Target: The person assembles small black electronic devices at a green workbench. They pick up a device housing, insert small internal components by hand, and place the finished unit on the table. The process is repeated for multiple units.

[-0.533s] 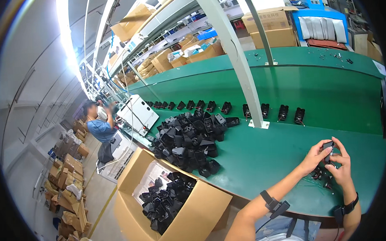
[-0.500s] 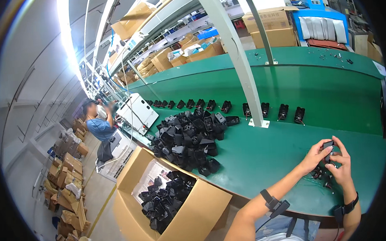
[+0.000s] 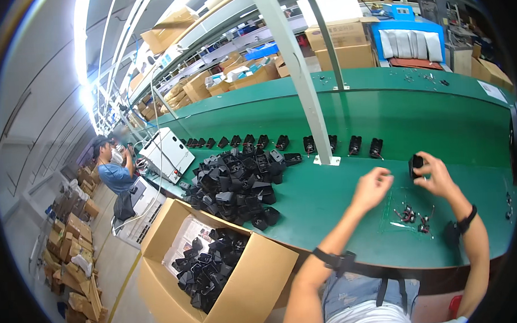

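Observation:
My right hand (image 3: pixel 438 181) is closed on a small black plastic housing (image 3: pixel 416 166), held upright above the green bench. To its left, my left hand (image 3: pixel 373 189) hovers over the bench with its fingers loosely bent and nothing visible in them; it is apart from the housing. Below the hands lie several small dark parts with red wires (image 3: pixel 407 214) and a thin white stick (image 3: pixel 403 225). Further left spreads a big pile of black plastic housings (image 3: pixel 236 185). A row of black housings (image 3: pixel 355 145) with wires stands along the far side of the bench.
An open cardboard box (image 3: pixel 257 281) full of black parts stands at the bench's near edge. A grey post (image 3: pixel 301 74) rises from the bench (image 3: pixel 329 216). Past the pile is a white machine (image 3: pixel 168 156), with a person in blue (image 3: pixel 113 172) beyond it.
My hands have come apart: the right has moved up and left with the housing, the left away to the left. The wired parts beneath are now uncovered. The whole view has shifted slightly.

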`<state>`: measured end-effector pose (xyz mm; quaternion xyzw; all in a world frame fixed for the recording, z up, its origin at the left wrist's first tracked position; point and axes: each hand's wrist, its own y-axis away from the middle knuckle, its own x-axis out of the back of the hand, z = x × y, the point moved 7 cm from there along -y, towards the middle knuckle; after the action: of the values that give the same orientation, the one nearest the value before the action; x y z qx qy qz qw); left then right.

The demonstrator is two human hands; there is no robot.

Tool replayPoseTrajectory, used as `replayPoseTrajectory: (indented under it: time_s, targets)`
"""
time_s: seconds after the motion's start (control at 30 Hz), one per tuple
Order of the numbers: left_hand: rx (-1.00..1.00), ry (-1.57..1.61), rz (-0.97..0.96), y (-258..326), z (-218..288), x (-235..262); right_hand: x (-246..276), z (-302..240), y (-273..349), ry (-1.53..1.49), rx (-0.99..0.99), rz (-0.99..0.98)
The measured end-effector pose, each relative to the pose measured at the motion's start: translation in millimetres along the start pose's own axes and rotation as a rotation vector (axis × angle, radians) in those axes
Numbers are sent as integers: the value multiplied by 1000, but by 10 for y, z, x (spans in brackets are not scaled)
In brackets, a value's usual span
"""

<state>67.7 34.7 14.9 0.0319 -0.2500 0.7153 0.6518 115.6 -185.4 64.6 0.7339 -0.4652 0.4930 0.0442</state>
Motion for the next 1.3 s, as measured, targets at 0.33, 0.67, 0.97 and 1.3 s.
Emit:
replayPoseTrajectory:
  time_s: [0.33,0.67,0.97,1.3]
  targets:
    - [115,-1330,461,554,-347,2551,-383,932,-575,266,-218,18]
    - [453,-1569,106,-24,-1055,2748,-367,859,-419,299,-155,-53]
    - [79,-1458,321,64,-646,2518,-147,471,462,-118,-38,-241]
    - [-300,-508,-52,52,471,126,-677,-128,526,85,-71,-400]
